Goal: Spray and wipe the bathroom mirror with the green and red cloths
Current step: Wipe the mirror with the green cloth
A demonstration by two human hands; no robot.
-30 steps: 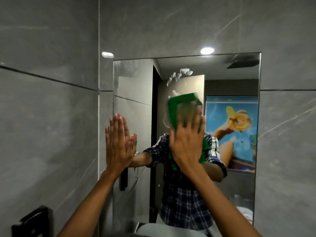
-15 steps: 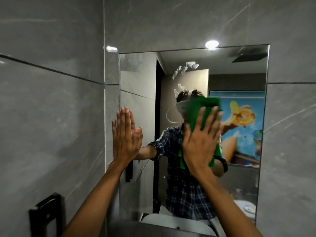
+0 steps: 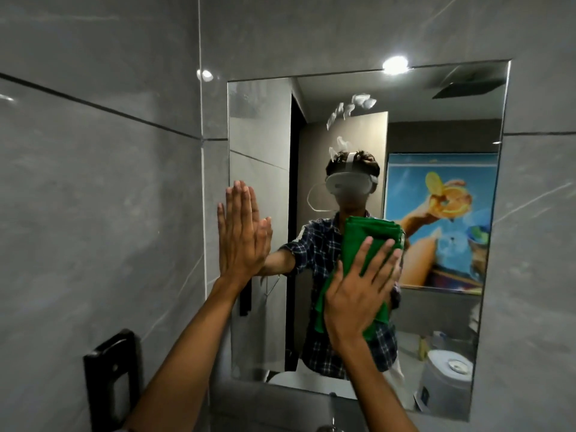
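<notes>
A frameless rectangular mirror [image 3: 442,307] hangs on the grey tiled wall ahead. My right hand [image 3: 358,291] lies flat with spread fingers on a folded green cloth [image 3: 361,238], pressing it against the glass near the mirror's middle. My left hand [image 3: 241,235] is flat and open, fingers together, resting against the mirror's left edge. White foam blobs [image 3: 352,109] and a thin foam streak [image 3: 314,202] cling to the upper glass, above and left of the cloth. No red cloth or spray bottle shows.
A black wall fixture [image 3: 110,378] sticks out from the left wall at lower left. A tap top [image 3: 332,427] shows at the bottom edge below the mirror. The glass reflects a person in a plaid shirt, a colourful poster and a white container.
My right hand has slid the green cloth down the glass from head height to chest height. The left hand stays planted at the mirror's left edge. The view has tilted slightly.
</notes>
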